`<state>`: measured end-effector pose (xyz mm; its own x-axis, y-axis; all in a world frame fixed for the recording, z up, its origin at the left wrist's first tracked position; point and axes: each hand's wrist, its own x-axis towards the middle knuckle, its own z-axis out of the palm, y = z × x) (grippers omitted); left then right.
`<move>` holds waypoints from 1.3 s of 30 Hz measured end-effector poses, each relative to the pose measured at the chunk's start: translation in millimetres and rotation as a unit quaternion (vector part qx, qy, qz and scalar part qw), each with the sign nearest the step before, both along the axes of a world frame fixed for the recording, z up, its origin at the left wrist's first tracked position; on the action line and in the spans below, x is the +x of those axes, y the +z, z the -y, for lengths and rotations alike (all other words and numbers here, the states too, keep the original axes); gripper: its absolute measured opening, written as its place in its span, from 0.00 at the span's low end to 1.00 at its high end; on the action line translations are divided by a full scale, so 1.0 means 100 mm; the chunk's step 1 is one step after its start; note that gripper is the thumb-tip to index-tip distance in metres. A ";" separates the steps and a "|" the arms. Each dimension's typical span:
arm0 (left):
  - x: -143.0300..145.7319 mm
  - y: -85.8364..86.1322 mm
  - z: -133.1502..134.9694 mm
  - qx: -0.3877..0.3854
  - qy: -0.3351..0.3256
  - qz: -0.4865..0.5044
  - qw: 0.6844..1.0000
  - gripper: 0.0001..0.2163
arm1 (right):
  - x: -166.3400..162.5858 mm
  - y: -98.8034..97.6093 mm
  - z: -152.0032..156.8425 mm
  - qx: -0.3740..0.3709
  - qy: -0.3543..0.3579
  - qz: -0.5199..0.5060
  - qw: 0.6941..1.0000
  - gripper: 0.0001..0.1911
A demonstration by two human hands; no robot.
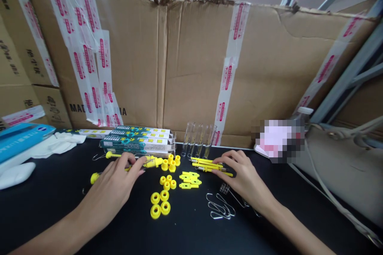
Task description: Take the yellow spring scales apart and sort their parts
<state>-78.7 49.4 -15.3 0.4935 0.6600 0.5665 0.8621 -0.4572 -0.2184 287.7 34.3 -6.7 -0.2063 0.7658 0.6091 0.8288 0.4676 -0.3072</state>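
My left hand [118, 179] lies over several yellow-ended assembled pieces with metal hooks, fingers curled round them; a yellow end piece [153, 162] sticks out past the fingertips, and a yellow knob [95, 178] shows beside the wrist. At the right, the thumb and fingers of my right hand [242, 173] close on the ends of several yellow rods [206, 164] with metal tips. Between the hands are flanged yellow caps [155, 211], smaller yellow rings [166, 185], taller yellow caps [171, 165] and flat yellow tabs [190, 182]. Bent wire hooks [220, 209] and small springs [224, 188] lie below my right hand.
Clear tubes [196, 143] stand upright at the back, right of stacked green-and-white boxes [134, 141]. A cardboard wall [191, 67] closes the rear. A blue packet [26, 139] lies left; a grey bag [338, 167] with straps and a pixelated item [278, 139] are right.
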 end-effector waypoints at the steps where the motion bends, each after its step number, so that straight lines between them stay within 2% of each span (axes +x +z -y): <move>1: 0.02 0.03 0.04 0.016 -0.009 -0.005 1.000 0.15 | -0.06 0.03 0.04 0.002 0.005 -0.008 1.000 0.08; 4: 0.10 0.14 0.18 0.088 -0.079 -0.037 0.992 0.16 | -0.33 0.11 0.25 -0.027 0.036 -0.059 0.997 0.13; 6: 0.17 0.24 0.30 0.134 -0.150 -0.056 0.978 0.18 | -0.55 0.13 0.40 -0.134 0.086 -0.162 0.974 0.17; 9: 0.26 0.34 0.46 0.196 -0.218 -0.087 0.952 0.19 | -0.84 0.10 0.59 -0.263 0.160 -0.242 0.920 0.20; 10: 0.28 0.35 0.50 0.207 -0.223 -0.095 0.948 0.18 | -0.90 0.08 0.63 -0.295 0.172 -0.271 0.900 0.21; 16: 0.28 0.22 0.58 0.222 -0.230 -0.121 0.940 0.16 | -0.97 -0.02 0.69 -0.414 0.212 -0.430 0.773 0.25; 18: 0.30 0.19 0.58 0.213 -0.227 -0.111 0.944 0.16 | -0.94 -0.02 0.69 -0.403 0.211 -0.434 0.777 0.24; 22: 0.36 0.21 0.57 0.140 -0.258 -0.059 0.954 0.20 | -0.88 -0.01 0.70 -0.304 0.211 -0.372 0.851 0.20; 25: 0.35 0.22 0.54 0.133 -0.258 -0.054 0.955 0.21 | -0.87 0.03 0.70 -0.273 0.211 -0.343 0.874 0.13; 26: 0.33 0.21 0.53 0.143 -0.249 -0.057 0.956 0.21 | -0.88 0.04 0.70 -0.269 0.211 -0.354 0.871 0.11; 28: 0.29 0.17 0.52 0.165 -0.231 -0.065 0.957 0.19 | -0.90 0.05 0.70 -0.278 0.212 -0.395 0.849 0.18; 30: 0.25 0.13 0.53 0.184 -0.223 -0.086 0.953 0.17 | -0.91 0.03 0.70 -0.324 0.203 -0.421 0.823 0.23; 34: 0.23 0.04 0.57 0.184 -0.227 -0.118 0.949 0.15 | -0.90 -0.04 0.72 -0.429 0.170 -0.405 0.790 0.27; 39: 0.23 0.00 0.60 0.208 -0.234 -0.079 0.947 0.14 | -0.89 -0.06 0.71 -0.467 0.174 -0.448 0.742 0.25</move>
<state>-56.2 -10.2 -15.0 0.7761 0.0847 0.6248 0.5290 -0.6268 -0.5721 198.4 -36.8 -12.5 -0.3225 0.9358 -0.1422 -0.0253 -0.1587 -0.9870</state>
